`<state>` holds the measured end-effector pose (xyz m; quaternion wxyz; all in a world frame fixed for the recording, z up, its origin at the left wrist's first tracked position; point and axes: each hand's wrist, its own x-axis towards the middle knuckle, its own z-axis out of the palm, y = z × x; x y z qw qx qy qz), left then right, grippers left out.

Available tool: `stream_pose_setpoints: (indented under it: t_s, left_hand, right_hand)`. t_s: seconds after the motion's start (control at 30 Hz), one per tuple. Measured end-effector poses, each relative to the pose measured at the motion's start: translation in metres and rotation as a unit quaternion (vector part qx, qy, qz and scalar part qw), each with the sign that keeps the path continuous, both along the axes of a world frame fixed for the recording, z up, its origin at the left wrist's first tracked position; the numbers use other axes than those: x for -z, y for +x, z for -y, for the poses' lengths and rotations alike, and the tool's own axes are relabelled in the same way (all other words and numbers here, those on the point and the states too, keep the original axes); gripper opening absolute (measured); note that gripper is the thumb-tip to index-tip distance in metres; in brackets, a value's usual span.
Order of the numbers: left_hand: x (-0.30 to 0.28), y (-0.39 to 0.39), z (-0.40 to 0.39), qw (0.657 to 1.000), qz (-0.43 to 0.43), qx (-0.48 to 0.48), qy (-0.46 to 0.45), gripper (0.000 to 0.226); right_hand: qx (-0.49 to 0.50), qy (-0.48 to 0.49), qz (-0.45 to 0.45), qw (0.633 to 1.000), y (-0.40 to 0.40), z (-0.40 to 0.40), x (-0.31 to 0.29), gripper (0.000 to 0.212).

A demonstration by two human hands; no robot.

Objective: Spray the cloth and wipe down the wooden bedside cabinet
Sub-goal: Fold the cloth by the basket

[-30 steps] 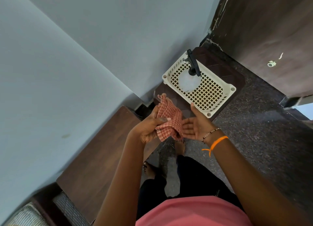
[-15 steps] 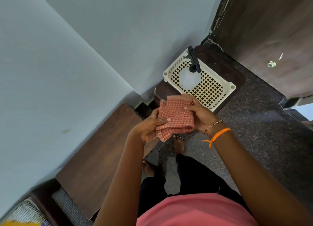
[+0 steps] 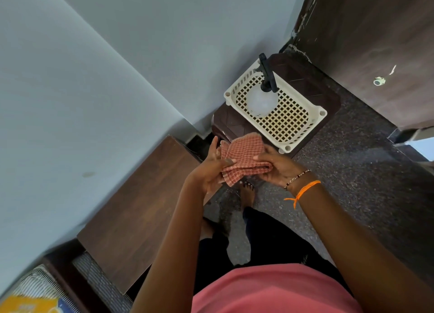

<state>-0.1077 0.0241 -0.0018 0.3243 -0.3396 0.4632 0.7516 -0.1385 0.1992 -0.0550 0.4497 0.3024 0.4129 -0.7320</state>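
Observation:
A red-and-white checked cloth (image 3: pixel 244 157) is folded between both hands at the middle of the view. My left hand (image 3: pixel 209 171) grips its left edge with the thumb on top. My right hand (image 3: pixel 274 169) holds its right side from below, an orange thread at the wrist. The wooden bedside cabinet (image 3: pixel 141 207) has a dark brown top and stands against the wall, just left of and below my hands. A clear spray bottle (image 3: pixel 261 99) with a black trigger head stands in a cream plastic basket (image 3: pixel 303 124) beyond the cloth.
The basket rests on a dark brown plastic stool (image 3: pixel 234 124) in the corner. A dark wooden door or panel (image 3: pixel 375 42) fills the upper right. Grey walls (image 3: pixel 94 78) close in the left. Speckled dark floor (image 3: pixel 364 183) lies to the right. My bare feet stand below my hands.
My right hand went from open beside the hanging cloth to taking hold of it. The cloth has been folded flatter between both hands. The bottle stayed in the basket.

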Motion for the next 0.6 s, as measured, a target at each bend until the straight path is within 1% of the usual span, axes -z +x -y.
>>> stream_pose_setpoints:
  t_s: [0.03, 0.07, 0.17, 0.23, 0.3, 0.4, 0.47, 0.5, 0.53, 0.57, 0.6]
  left_hand:
    - [0.000, 0.000, 0.001, 1.000, -0.004, 0.008, -0.004, 0.091]
    - [0.001, -0.001, 0.001, 1.000, -0.005, 0.011, -0.005, 0.090]
    - [0.004, -0.006, -0.006, 1.000, 0.003, -0.017, -0.009, 0.082]
    - [0.010, -0.009, -0.009, 0.999, -0.001, -0.041, -0.015, 0.085]
    - [0.015, -0.010, -0.011, 0.998, -0.043, -0.042, -0.019, 0.091]
    - [0.020, -0.010, -0.009, 0.991, -0.134, -0.020, -0.010, 0.092]
    - [0.018, -0.015, -0.007, 0.984, -0.166, 0.046, -0.046, 0.082]
    - [0.017, -0.016, -0.008, 0.975, -0.183, 0.098, -0.083, 0.070]
    - [0.018, -0.017, -0.008, 0.964, -0.197, 0.138, -0.116, 0.055]
    - [0.017, -0.018, -0.009, 0.956, -0.203, 0.157, -0.138, 0.043]
    - [0.017, -0.020, -0.011, 0.955, -0.203, 0.162, -0.145, 0.037]
  right_hand:
    - [0.002, -0.008, -0.013, 1.000, -0.002, -0.003, 0.000, 0.047]
    - [0.001, -0.014, -0.025, 1.000, -0.004, -0.007, 0.001, 0.050]
    - [-0.019, 0.000, -0.054, 0.998, -0.009, -0.014, -0.004, 0.032]
    - [-0.017, -0.008, -0.086, 0.996, -0.010, -0.017, -0.005, 0.030]
    - [0.017, -0.037, -0.119, 0.992, -0.011, -0.024, -0.003, 0.030]
    - [0.067, -0.100, -0.168, 0.978, -0.011, -0.031, -0.006, 0.015]
    - [0.059, -0.074, -0.193, 0.977, -0.011, -0.034, -0.004, 0.044]
    - [0.047, -0.054, -0.198, 0.978, -0.011, -0.035, -0.002, 0.054]
    - [0.043, -0.043, -0.199, 0.978, -0.014, -0.036, -0.004, 0.058]
    - [0.051, -0.033, -0.191, 0.980, -0.017, -0.039, -0.001, 0.056]
    - [0.063, -0.039, -0.176, 0.982, -0.021, -0.041, 0.000, 0.048]
